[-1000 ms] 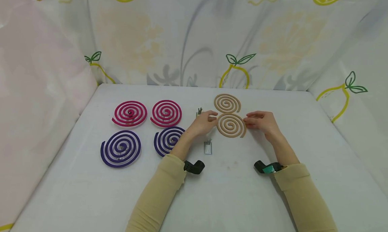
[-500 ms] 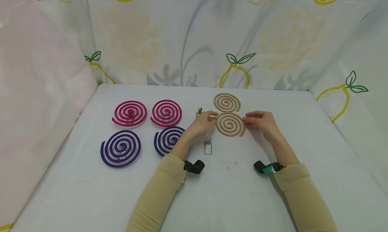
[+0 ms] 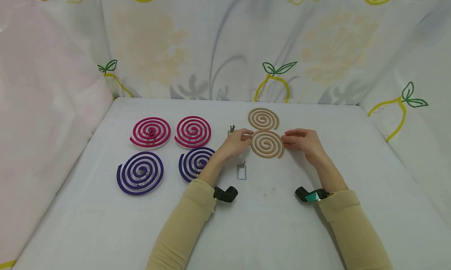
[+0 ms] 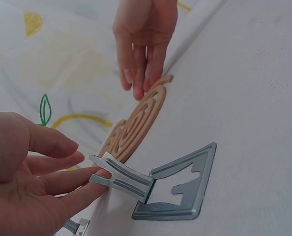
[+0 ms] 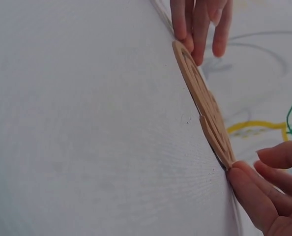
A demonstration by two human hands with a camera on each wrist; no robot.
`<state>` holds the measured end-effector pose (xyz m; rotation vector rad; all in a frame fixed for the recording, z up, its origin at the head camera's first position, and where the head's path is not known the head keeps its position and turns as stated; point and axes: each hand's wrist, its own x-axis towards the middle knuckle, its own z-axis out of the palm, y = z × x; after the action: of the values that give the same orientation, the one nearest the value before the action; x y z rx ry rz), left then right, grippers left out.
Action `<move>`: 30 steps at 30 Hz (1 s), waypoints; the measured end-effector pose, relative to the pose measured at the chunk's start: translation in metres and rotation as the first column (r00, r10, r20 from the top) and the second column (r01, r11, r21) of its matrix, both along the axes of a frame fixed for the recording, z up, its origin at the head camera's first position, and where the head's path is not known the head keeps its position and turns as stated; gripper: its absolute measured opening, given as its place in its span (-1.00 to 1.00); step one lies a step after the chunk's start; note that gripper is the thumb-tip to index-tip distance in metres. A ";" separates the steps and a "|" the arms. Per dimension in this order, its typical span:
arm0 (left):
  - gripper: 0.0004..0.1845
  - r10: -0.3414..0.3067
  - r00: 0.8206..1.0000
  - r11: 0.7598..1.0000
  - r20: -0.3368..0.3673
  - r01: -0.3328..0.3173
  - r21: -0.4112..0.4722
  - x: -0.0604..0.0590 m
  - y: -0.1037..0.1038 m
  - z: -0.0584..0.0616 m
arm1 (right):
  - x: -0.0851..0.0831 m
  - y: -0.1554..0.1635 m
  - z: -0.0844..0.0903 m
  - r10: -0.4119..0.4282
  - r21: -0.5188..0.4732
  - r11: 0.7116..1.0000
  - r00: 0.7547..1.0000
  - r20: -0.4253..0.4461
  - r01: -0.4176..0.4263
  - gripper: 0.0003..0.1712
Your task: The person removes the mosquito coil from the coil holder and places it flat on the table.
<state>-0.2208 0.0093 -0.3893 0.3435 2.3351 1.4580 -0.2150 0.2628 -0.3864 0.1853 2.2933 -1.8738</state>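
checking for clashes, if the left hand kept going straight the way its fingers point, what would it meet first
Most likely the near tan coil, whose left edge the left hand already touches with its fingertips; beyond that, the right hand at the coil's far edge. Height above the table is hard to judge.

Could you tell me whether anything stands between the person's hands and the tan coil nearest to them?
Nothing visible does. The left hand and right hand already touch opposite edges of the near tan coil with their fingers. A metal stand lies beside the left hand, not between it and the coil.
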 end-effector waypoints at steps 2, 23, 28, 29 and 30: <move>-0.57 0.005 1.000 1.000 -0.006 -0.005 0.001 0.000 0.000 -0.001 | 0.000 0.000 0.000 0.002 -0.008 1.000 1.000 0.002 -0.002 -0.46; -0.58 0.040 0.998 0.999 -0.040 -0.040 0.006 0.000 -0.002 0.001 | 0.000 -0.003 0.003 0.006 -0.025 1.000 0.999 -0.046 -0.007 -0.50; -0.58 0.062 0.993 0.998 -0.103 -0.061 0.010 0.005 -0.008 0.010 | 0.007 -0.007 0.017 -0.021 0.002 1.000 0.990 -0.138 0.021 -0.53; -0.58 0.056 0.991 0.998 -0.119 -0.056 0.010 0.006 -0.010 0.013 | 0.009 -0.009 0.020 -0.026 -0.012 1.000 0.989 -0.149 0.024 -0.53; -0.58 0.048 0.989 0.999 -0.138 -0.047 0.011 0.008 -0.012 0.016 | 0.011 -0.011 0.024 -0.026 -0.028 0.999 0.987 -0.160 0.022 -0.52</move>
<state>-0.2132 -0.0031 -0.3731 0.4063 2.4621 1.5102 -0.2038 0.2513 -0.3621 0.0606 2.3778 -1.9973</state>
